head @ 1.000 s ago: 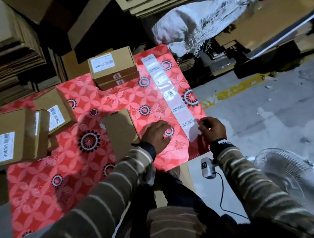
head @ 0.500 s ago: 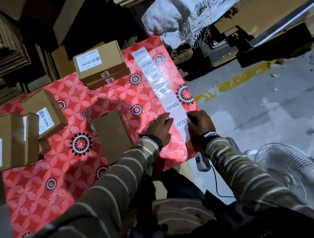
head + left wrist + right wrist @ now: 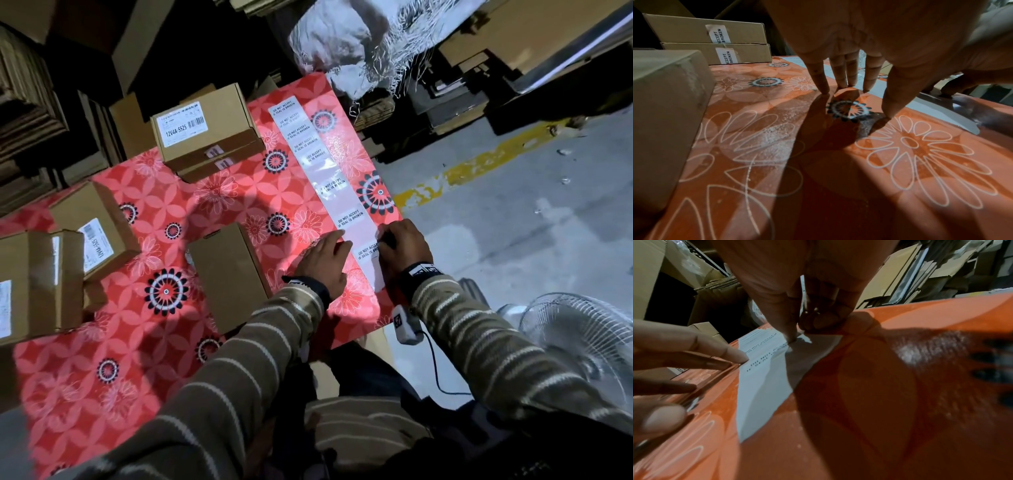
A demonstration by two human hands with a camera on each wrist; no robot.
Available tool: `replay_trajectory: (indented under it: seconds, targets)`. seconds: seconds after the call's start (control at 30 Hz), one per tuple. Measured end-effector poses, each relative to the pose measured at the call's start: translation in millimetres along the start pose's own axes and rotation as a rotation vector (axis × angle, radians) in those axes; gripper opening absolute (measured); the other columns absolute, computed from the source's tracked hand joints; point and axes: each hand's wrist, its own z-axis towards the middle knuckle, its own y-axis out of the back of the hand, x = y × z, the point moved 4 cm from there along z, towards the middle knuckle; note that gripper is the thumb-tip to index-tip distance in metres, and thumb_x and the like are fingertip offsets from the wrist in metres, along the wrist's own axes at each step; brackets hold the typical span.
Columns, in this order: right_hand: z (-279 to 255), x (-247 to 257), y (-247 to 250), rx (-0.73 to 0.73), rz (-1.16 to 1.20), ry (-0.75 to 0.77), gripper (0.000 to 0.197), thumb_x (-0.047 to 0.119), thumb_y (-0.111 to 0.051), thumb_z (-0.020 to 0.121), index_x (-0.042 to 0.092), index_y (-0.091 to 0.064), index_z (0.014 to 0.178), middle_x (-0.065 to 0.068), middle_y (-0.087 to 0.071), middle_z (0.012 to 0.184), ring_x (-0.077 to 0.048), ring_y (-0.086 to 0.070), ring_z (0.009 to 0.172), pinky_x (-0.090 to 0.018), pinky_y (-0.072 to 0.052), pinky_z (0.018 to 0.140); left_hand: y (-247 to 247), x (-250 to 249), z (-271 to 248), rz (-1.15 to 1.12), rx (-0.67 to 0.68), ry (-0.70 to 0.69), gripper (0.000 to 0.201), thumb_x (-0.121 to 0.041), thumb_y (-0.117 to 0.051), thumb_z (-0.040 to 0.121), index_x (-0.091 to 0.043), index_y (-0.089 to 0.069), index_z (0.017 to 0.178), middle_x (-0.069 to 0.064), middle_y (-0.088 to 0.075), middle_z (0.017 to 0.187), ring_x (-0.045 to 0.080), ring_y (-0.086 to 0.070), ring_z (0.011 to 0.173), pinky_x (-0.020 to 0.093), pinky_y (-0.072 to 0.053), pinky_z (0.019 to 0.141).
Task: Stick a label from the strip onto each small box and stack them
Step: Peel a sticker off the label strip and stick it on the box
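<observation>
Left hand [image 3: 325, 263] spread flat, straight fingertips [image 3: 824, 87] pressing on the red flowered tablecloth [image 3: 171, 377] at the left edge of the label strip [image 3: 346, 219]. Right hand [image 3: 404, 246] curled, thumb and forefinger [image 3: 791, 331] pinching at the right edge of the strip near its close end; whether a label has come free, cannot tell. One long white strip, running from the near table edge to the far one, some seven printed labels legible, blank gaps between several. One unlabelled plain box [image 3: 229, 277] just left of the left hand. Two sealed boxes stacked [image 3: 209, 133] at the far side, beside the strip's far end. About three more boxes [image 3: 92, 226] at the left edge, two partly cut off. Beyond the table: flattened cardboard [image 3: 30, 113], a white woven sack [image 3: 370, 37], a fan [image 3: 582, 342] at lower right on grey floor with a yellow line [image 3: 479, 168]. Left wrist view alone shows the seal labels [image 3: 719, 34] on the stacked boxes' front flaps; right wrist view alone shows the pinch close up; only the head view gives the whole strip.
</observation>
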Motion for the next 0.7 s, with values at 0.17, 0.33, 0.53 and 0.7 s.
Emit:
replay_trajectory:
  seconds: [0.17,0.33,0.53,0.7]
  targets:
    - [2,2,0,-0.011,-0.012,0.055,0.017,0.015,-0.061,0.082,0.025,-0.048,0.081,-0.007,-0.054,0.096,-0.030,-0.053,0.089,-0.028,-0.031,0.069,-1,-1,-1,0.003,0.005,0.014,0.066,-0.024,-0.063,0.083,-0.014,-0.038,0.143,0.010,-0.022,0.158,0.031,-0.026,0.144,0.046,-0.038,0.111]
    - [0,1,0,-0.002,-0.032,0.096,0.010,0.013,-0.063,0.081,0.008,-0.055,0.080,-0.013,-0.056,0.087,-0.034,-0.053,0.083,-0.030,-0.031,0.067,-3,-2,-2,0.005,0.013,0.018,0.067,-0.025,-0.063,0.083,-0.014,-0.036,0.144,0.010,-0.019,0.158,0.031,-0.024,0.145,0.047,-0.036,0.113]
    - [-7,1,8,0.006,0.004,0.110,0.014,0.018,-0.066,0.079,0.005,-0.062,0.084,-0.015,-0.064,0.088,-0.037,-0.060,0.083,-0.041,-0.049,0.072,-3,-3,-3,0.001,0.012,0.027,0.069,-0.025,-0.063,0.084,-0.014,-0.034,0.146,0.009,-0.017,0.159,0.030,-0.023,0.145,0.045,-0.035,0.114]
    - [-12,1,13,0.013,0.067,0.083,0.012,0.019,-0.065,0.082,0.008,-0.062,0.084,-0.014,-0.067,0.087,-0.036,-0.062,0.083,-0.044,-0.051,0.075,0,-5,-4,-0.013,0.019,0.031,0.068,-0.023,-0.062,0.084,-0.014,-0.036,0.146,0.009,-0.018,0.160,0.031,-0.025,0.145,0.046,-0.036,0.112]
